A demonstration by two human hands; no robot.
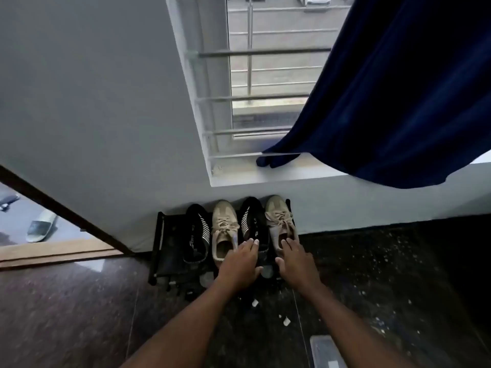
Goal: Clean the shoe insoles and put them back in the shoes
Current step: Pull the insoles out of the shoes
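Dark speckled stone makes up the floor (372,274) nearest the camera, with a few pale scraps lying on it between the person's two bare forearms and a grey box-like object (325,350) cut off at the bottom edge. Both arms reach forward to a low black shoe rack (162,258) standing against the wall. The left hand (240,264) lies palm down, fingers (249,244) spread wide, over the heel of a black striped shoe (253,224) — it grips nothing. The right hand (295,257) is just beside it, fingers loosely apart, their tips at the opening of a beige laced shoe (280,221); whether they reach inside cannot be told. Two more shoes sit to the left on the same rack: a second beige laced shoe (224,235), its pale lining visible, and a second black striped shoe (196,232) — the pairs alternate in a row, toes to the wall. No separate insole can be made out. Beyond, a white window sill (265,176) carries the hem of a dark blue curtain (398,88) in front of horizontal metal bars (252,98). Far left, past a doorway, a pale sandal (41,227) lies outside.
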